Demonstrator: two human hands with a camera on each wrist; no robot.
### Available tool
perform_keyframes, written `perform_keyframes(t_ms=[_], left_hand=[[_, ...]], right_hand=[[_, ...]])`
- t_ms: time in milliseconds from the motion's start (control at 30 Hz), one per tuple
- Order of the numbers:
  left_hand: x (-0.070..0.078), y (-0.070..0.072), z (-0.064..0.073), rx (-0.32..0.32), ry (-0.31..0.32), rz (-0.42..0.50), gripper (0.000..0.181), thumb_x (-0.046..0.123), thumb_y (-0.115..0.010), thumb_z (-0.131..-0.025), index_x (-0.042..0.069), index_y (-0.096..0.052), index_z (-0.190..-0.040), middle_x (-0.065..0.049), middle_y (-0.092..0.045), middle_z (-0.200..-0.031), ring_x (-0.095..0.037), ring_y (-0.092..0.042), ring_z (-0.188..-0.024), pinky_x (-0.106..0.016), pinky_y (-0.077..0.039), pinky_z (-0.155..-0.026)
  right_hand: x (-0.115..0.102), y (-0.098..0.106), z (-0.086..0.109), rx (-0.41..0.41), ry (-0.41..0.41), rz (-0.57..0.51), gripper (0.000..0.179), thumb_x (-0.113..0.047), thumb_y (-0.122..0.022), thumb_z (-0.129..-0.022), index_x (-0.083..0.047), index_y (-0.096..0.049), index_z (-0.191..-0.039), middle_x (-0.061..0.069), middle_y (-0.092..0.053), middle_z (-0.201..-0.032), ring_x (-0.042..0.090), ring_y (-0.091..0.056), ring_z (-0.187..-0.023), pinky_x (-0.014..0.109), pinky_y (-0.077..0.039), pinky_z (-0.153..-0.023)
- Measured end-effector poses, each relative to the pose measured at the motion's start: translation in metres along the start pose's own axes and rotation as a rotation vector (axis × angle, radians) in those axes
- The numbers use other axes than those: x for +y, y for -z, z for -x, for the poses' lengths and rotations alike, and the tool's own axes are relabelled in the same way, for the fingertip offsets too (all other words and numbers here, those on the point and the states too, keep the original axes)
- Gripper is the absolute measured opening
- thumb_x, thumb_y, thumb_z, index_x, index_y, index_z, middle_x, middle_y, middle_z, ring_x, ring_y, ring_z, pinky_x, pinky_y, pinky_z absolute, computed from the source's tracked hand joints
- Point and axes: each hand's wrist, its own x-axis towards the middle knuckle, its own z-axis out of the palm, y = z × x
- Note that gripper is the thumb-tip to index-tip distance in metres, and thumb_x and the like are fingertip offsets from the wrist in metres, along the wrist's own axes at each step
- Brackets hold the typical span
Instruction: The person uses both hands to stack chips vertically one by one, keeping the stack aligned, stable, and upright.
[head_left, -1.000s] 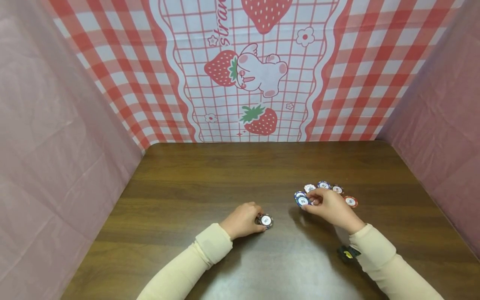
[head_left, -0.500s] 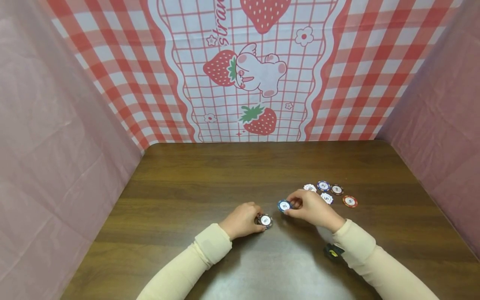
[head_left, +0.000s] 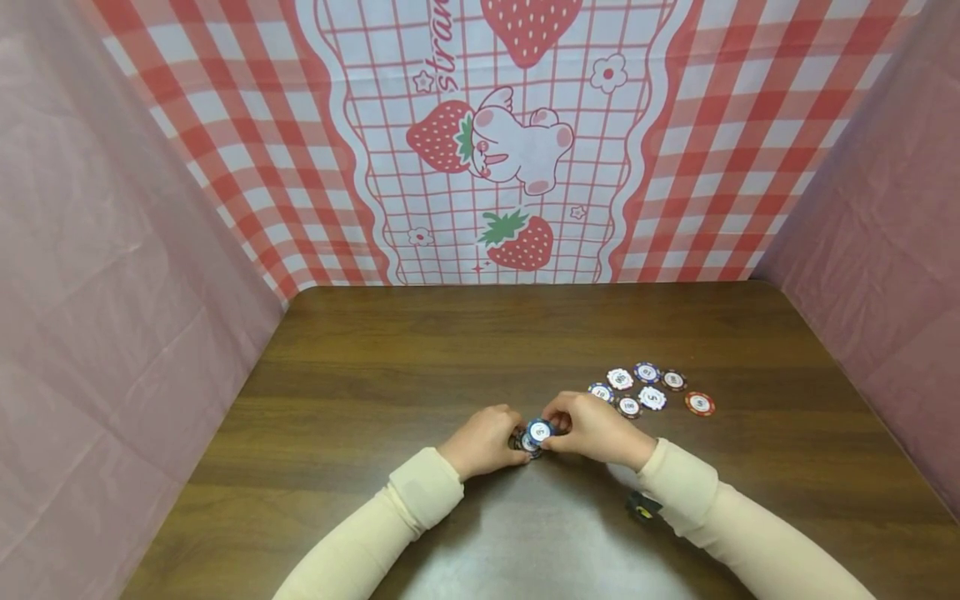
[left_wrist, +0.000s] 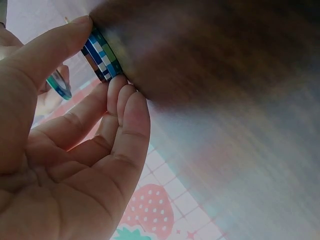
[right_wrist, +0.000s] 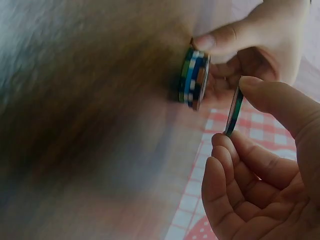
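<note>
My left hand holds a short stack of poker chips low on the table, thumb on one side and fingertips on the other. Its layers show green, blue, white and brown edges in the wrist views. Between thumb and fingertips, my right hand pinches a single blue-green poker chip with a white centre. In the head view this chip overlaps the top of the stack; the right wrist view shows a gap between them.
Several loose poker chips lie flat right of the hands, among them a white chip, a dark chip and a red chip. A checked strawberry cloth hangs behind the wooden table, with pink cloth at both sides.
My right hand has moved left from the loose chips, carrying the blue-green poker chip over to the stack. Chips it had covered are now visible. The left hand has stayed at the stack.
</note>
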Motion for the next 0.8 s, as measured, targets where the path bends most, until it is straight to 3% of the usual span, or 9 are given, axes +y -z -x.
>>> perform_keyframes(t_ms=[233,800], left_hand=[[0.0,0.0,0.0,-0.002,0.004,0.0,0.029,0.029,-0.082,-0.075,0.01,-0.069,-0.093,0.001,-0.065,-0.085,-0.008,-0.055,-0.075,-0.021,-0.046,-0.067],[0.0,-0.001,0.0,0.004,0.0,-0.005,0.028,0.028,-0.083,-0.075,0.01,-0.068,-0.09,0.002,-0.064,-0.083,-0.007,-0.054,-0.072,-0.021,-0.045,-0.064]], right_hand=[[-0.006,-0.008,-0.003,-0.036,0.031,0.051,0.026,-0.021,-0.083,-0.072,-0.008,-0.07,-0.091,-0.006,-0.06,-0.077,0.002,-0.052,-0.068,0.017,-0.044,-0.062],[-0.008,-0.013,-0.005,-0.037,0.053,0.115,0.026,-0.021,-0.083,-0.071,-0.008,-0.072,-0.091,-0.005,-0.061,-0.079,0.003,-0.053,-0.069,0.017,-0.045,-0.063]])
